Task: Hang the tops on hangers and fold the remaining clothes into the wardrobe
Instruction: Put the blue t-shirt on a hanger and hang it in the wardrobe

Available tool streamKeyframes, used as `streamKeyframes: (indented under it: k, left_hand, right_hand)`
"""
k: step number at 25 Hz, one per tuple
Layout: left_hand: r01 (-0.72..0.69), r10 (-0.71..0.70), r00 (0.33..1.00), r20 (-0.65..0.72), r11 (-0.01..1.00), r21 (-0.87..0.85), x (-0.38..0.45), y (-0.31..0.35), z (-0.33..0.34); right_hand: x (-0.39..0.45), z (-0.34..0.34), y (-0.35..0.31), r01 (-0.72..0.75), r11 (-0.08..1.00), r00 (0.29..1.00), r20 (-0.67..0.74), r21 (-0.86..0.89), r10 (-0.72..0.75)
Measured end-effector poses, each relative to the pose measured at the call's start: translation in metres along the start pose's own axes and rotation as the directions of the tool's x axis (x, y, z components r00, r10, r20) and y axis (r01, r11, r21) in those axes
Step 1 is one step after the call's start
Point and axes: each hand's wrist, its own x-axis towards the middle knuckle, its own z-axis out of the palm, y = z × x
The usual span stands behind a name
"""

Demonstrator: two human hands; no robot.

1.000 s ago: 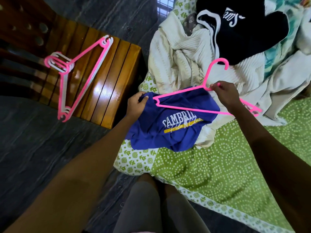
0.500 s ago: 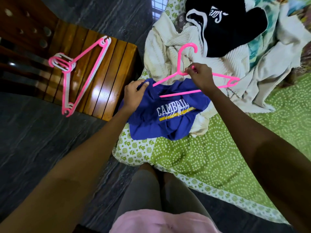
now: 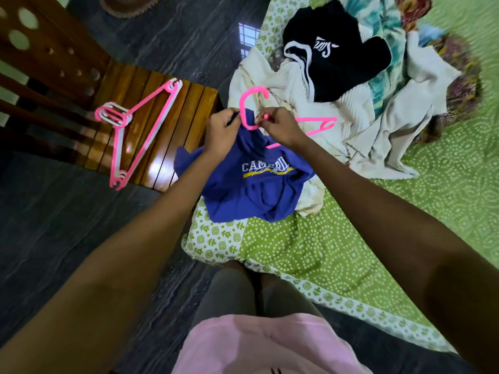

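Observation:
A blue t-shirt (image 3: 253, 190) with white "CAMBRI" lettering hangs bunched over the bed's near corner. My left hand (image 3: 221, 132) pinches its collar right beside the hook of a pink hanger (image 3: 249, 109). My right hand (image 3: 278, 125) grips that hanger at its neck. One hanger arm (image 3: 322, 125) sticks out to the right over the cream cloth; the other is hidden inside the shirt. Behind lie a black top (image 3: 343, 49) with white script and cream clothes (image 3: 291, 90).
A wooden chair (image 3: 167, 130) at the left carries a stack of pink and white hangers (image 3: 135, 130). The bed has a green patterned sheet (image 3: 324, 252). More cream and colourful clothes (image 3: 410, 85) are piled at the back right. Dark floor (image 3: 54, 225) lies to the left.
My right hand swung the hanger upright and brought it left to the shirt's collar. One hanger arm has gone inside the shirt. My left hand lifted the collar up to the hook.

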Motion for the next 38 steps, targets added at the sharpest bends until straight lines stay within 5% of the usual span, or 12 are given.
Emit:
streamKeyframes:
  k: [7,11,15,17,19,21,25,28,30,32,35,38]
  left_hand:
    - [0.142,-0.154,0.988,0.030,0.955,0.259,-0.014,0.028,-0.002]
    - [0.215,-0.206,0.976,-0.075,0.965,0.152,-0.020,0.033,-0.004]
    - [0.281,-0.271,0.949,-0.163,0.959,0.046,-0.022,0.031,-0.020]
    - [0.308,-0.314,0.924,-0.218,0.949,-0.065,-0.023,0.030,-0.027]
    - [0.339,-0.366,0.894,-0.259,0.930,-0.146,-0.025,0.030,-0.035]
    - [0.348,-0.387,0.880,-0.274,0.920,-0.181,-0.028,0.030,-0.042]
    - [0.335,-0.363,0.899,-0.244,0.931,-0.147,-0.035,0.024,-0.052]
    - [0.314,-0.350,0.902,-0.253,0.934,-0.173,-0.037,0.022,-0.059]
    - [0.300,-0.332,0.907,-0.261,0.941,-0.155,-0.039,0.024,-0.064]
    - [0.263,-0.287,0.925,-0.250,0.957,-0.124,-0.042,0.025,-0.068]
    - [0.211,-0.204,0.947,-0.247,0.978,0.002,-0.048,0.027,-0.067]
    - [0.163,-0.129,0.963,-0.235,0.978,0.132,-0.055,0.027,-0.066]
  right_hand:
    - [-0.017,-0.001,-0.024,0.002,0.974,1.000,0.029,0.229,-0.008]
    - [-0.041,-0.009,-0.015,0.191,0.961,0.959,-0.172,-0.200,-0.226]
    - [-0.087,-0.006,0.010,0.158,0.734,0.706,-0.444,-0.660,-0.551]
    - [-0.106,0.010,0.027,0.166,0.819,0.824,-0.380,-0.549,-0.421]
    - [-0.111,0.028,0.040,-0.035,0.977,0.953,-0.303,-0.212,-0.032]
    - [-0.103,0.037,0.042,-0.222,0.975,0.939,-0.269,0.007,0.216]
    - [-0.074,0.045,0.007,-0.146,0.952,0.989,0.020,0.268,0.146]
    - [-0.062,0.047,-0.001,-0.150,0.957,0.949,0.234,-0.249,0.210]
    - [-0.059,0.041,0.010,0.028,0.737,0.926,0.294,-0.675,0.235]
    - [-0.057,0.035,0.026,-0.003,0.642,0.929,0.236,-0.767,0.286]
    - [-0.060,0.026,0.034,-0.202,0.911,0.977,-0.016,-0.359,0.211]
    - [-0.069,0.001,0.024,-0.268,0.945,0.888,-0.331,0.188,0.318]
